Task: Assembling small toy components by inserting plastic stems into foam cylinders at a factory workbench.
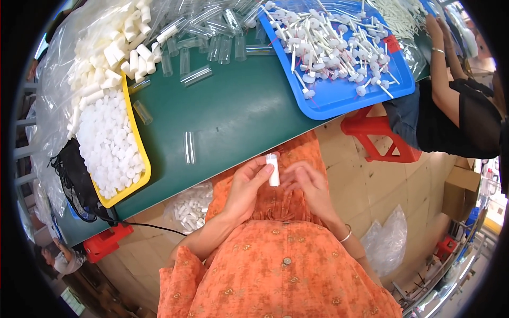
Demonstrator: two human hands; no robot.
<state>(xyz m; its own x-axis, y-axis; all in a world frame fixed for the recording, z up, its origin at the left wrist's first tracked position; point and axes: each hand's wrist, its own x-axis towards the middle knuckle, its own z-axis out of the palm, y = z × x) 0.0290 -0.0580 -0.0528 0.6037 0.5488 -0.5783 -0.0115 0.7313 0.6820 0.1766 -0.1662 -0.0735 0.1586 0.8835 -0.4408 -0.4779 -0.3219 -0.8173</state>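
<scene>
Over my lap at the table's front edge, my left hand (248, 183) is closed around a small white cylinder (273, 172), pinched between thumb and fingers. The cylinder stands nearly upright and has a paler, translucent top end. Just to its right is my right hand (309, 190), with loosely curled, spread fingers that are slightly blurred. Nothing shows in that hand, and a gap separates it from the cylinder. On the green table (228, 114), a clear tube (189, 148) lies alone, closest to my left hand.
A yellow tray (139, 143) of small white caps stands left, beside piled white foam cylinders (114, 53). Clear tubes (212, 32) lie at the back. The blue tray (318, 108) holds white sticks with round pieces. A person (456, 106) sits right, near a red stool (371, 135).
</scene>
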